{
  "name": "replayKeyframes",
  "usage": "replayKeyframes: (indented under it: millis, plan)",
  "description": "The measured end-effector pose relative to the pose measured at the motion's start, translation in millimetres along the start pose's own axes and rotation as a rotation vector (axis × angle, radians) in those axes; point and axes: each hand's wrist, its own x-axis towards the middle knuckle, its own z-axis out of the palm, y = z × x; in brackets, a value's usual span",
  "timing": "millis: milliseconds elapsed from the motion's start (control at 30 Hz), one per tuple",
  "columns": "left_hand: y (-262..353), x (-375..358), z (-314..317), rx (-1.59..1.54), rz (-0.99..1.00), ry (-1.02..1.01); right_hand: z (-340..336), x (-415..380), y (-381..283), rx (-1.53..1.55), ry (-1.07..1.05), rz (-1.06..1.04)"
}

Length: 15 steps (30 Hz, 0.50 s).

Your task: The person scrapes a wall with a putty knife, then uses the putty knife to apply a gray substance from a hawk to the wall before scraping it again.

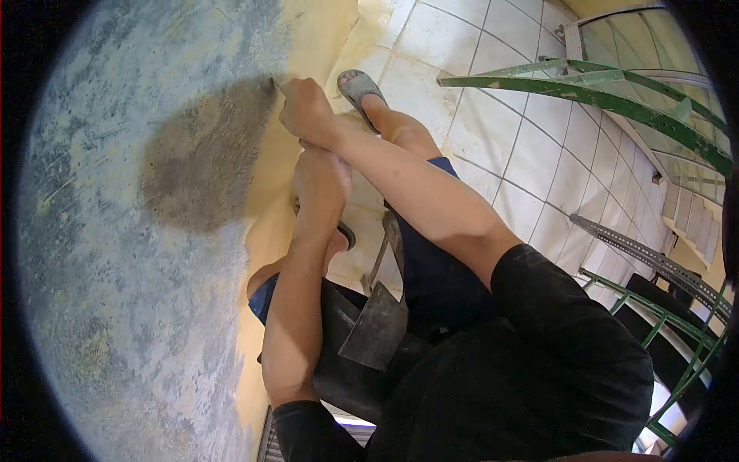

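Observation:
My right hand [305, 109] is closed at the edge of a mottled blue-grey wall surface [100, 254]. A small dark tip [272, 82] juts out beyond its fingers, over the upper edge of a dark rounded patch [202, 158] on that surface. Just below, my left hand [319, 177] is curled close against the right wrist, its fingers mostly hidden on the wall side. I cannot tell what either hand holds. A dark flat plate [375, 327] with a strap-like strip above it lies by my lap, between my forearms.
A yellow band [314, 46] borders the blue-grey surface. White floor tiles [493, 123] spread to the right, under my sandalled foot [363, 88]. A green metal frame [600, 88] reaches in at upper right; a perforated metal bar [647, 258] and another green frame [654, 316] stand lower right.

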Motion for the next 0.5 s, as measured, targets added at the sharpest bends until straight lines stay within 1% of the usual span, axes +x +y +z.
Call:
replayKeyframes:
  millis: [33,100,133,200,233,300,367,433,467,500]
  plan:
    - [1,3,0,0.000,0.001,-0.005,0,-1,1,-0.116,-0.058,-0.058]
    - [-1,10,-3,-0.007,-0.118,-0.040,3,0,1,-0.113,-0.025,-0.035]
    - [-4,10,-1,-0.004,-0.121,-0.040,5,0,0,-0.113,0.009,-0.015]
    - [-7,10,2,0.047,-0.093,-0.144,5,-5,-1,-0.144,0.005,-0.030]
    - [-6,10,3,0.047,-0.088,-0.143,3,-5,-2,-0.179,0.003,-0.050]
    - [-1,7,6,-0.002,-0.145,-0.045,0,-2,-2,-0.140,0.009,-0.016]
    - [-5,7,7,0.003,-0.121,-0.044,3,-2,-3,-0.094,0.013,0.017]
    - [3,6,-3,0.007,-0.094,-0.043,3,-1,-7,-0.032,-0.009,0.130]
    - [8,2,-8,0.002,-0.117,-0.056,1,1,-7,-0.032,-0.006,0.132]
    - [13,0,-13,-0.005,-0.141,-0.068,-1,2,-6,-0.072,-0.077,0.099]
